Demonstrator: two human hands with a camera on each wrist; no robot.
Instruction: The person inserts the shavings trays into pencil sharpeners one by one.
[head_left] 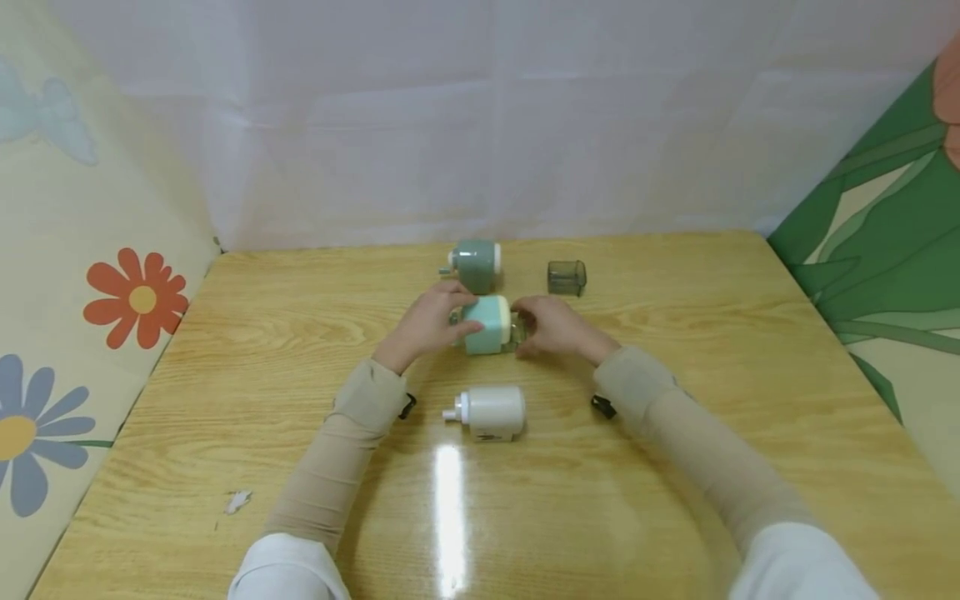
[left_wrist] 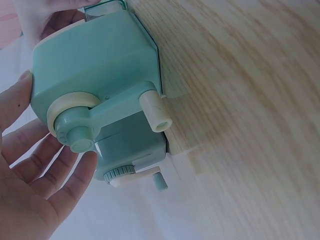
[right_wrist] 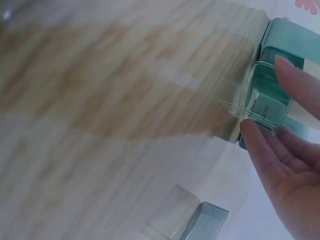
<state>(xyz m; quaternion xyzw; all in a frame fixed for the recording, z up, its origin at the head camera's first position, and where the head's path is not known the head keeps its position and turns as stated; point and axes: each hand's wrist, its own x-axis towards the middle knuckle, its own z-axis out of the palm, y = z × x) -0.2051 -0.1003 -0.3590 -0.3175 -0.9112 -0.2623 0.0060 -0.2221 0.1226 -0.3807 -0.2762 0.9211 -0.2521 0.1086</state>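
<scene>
A mint-green hand-crank pencil sharpener (head_left: 486, 327) stands on the table between both hands. My left hand (head_left: 429, 323) holds its body from the crank side, thumb on one face and fingers across the other. In the left wrist view, the crank (left_wrist: 117, 105) with its cream knob points toward the table. My right hand (head_left: 557, 323) pinches the clear shavings drawer (right_wrist: 267, 97) at the opposite end, thumb on one side and fingertips on the other. How far the drawer sits inside the body, I cannot tell.
Behind is a darker green pencil sharpener (head_left: 477, 265), and to its right lies a smoky clear drawer (head_left: 566, 277). A greyish-white sharpener (head_left: 495, 410) sits nearer the front. A torn white scrap (head_left: 237, 501) lies on the wooden table (head_left: 675, 500) at front left.
</scene>
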